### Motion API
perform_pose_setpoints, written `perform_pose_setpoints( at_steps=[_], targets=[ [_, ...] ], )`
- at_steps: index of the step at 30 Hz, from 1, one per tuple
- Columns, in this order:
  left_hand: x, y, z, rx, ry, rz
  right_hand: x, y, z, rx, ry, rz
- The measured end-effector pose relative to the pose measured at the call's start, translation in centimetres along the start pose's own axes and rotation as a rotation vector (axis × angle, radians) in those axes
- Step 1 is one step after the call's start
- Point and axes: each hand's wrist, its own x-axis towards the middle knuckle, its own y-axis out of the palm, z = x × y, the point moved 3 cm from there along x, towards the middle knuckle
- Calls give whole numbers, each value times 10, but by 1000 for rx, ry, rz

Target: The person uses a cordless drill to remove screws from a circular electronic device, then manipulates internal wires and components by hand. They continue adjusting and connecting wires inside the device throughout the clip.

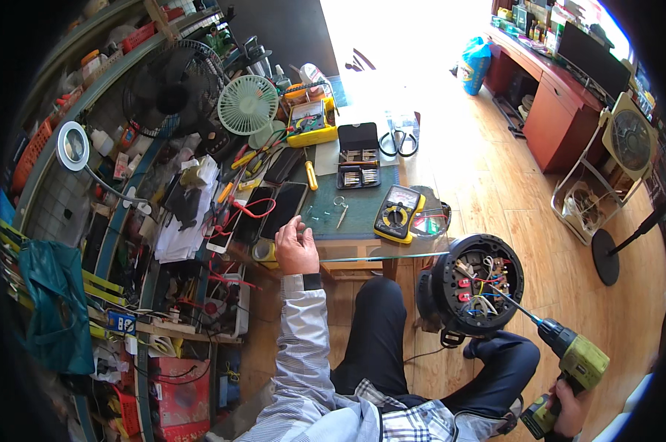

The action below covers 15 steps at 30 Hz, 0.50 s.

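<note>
At the table's near edge, my left hand (297, 250) rests with its fingers curled in. Whatever it may hold is hidden. A few small screws (316, 218) lie on the green mat just beyond it, beside a small key ring (340, 210). My right hand (567, 409) grips the handle of a green and black cordless drill (582, 359). The drill's long thin bit reaches into an open black round appliance base (443, 295), among coloured wires and red connectors; its exact contact point is too small to tell. The base stands between my knees and the table.
An analogue multimeter (397, 214), an open black bit case (358, 156), a yellow screwdriver (310, 175) and dark phones (286, 210) lie on the table. Crowded shelves (104, 258) line the left. A floor stand (605, 254) and red-brown desk (561, 118) stand right.
</note>
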Motion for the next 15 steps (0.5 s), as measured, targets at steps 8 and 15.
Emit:
perform_pose_setpoints(
  at_steps=[8,15],
  targets=[
    [5,5,12,20,235,-104,-4,-3,8,-10,47,-3],
    [9,10,43,-50,66,35,-20,-12,41,-59,-1,59]
  ],
)
